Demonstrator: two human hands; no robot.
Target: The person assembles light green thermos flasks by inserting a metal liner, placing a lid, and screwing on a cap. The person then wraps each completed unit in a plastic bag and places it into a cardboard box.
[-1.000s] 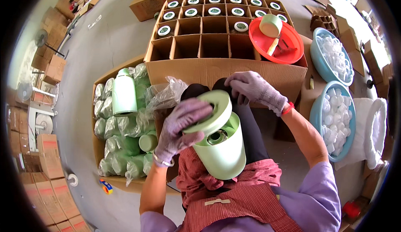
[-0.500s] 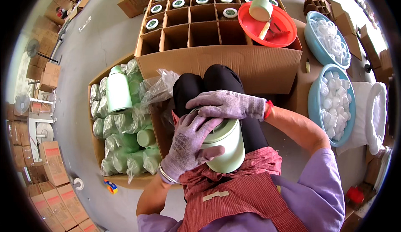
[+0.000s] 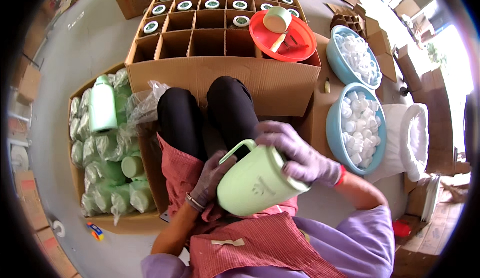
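Note:
A pale green mug with a loop handle lies tilted over my lap, its rim end toward the right. My left hand, in a grey-purple glove, is closed on it by the handle and the base end. My gloved right hand grips the rim end, the thumb over the edge and the fingers slightly blurred. Whether a lid sits in the mug's mouth is hidden from here. My black-trousered knees and red checked apron are beneath and around it.
Ahead stands a divided carton with several white-lidded bottles; a red basin with a green cup and a brush-like tool rests on its corner. At left, a box holds bagged green items and an unwrapped bottle. Blue tubs of white parts sit right.
The mug has gone from upright between my knees to tipped sideways, its handle now showing. My right hand has moved from its top to the rim end; my left slid toward the handle.

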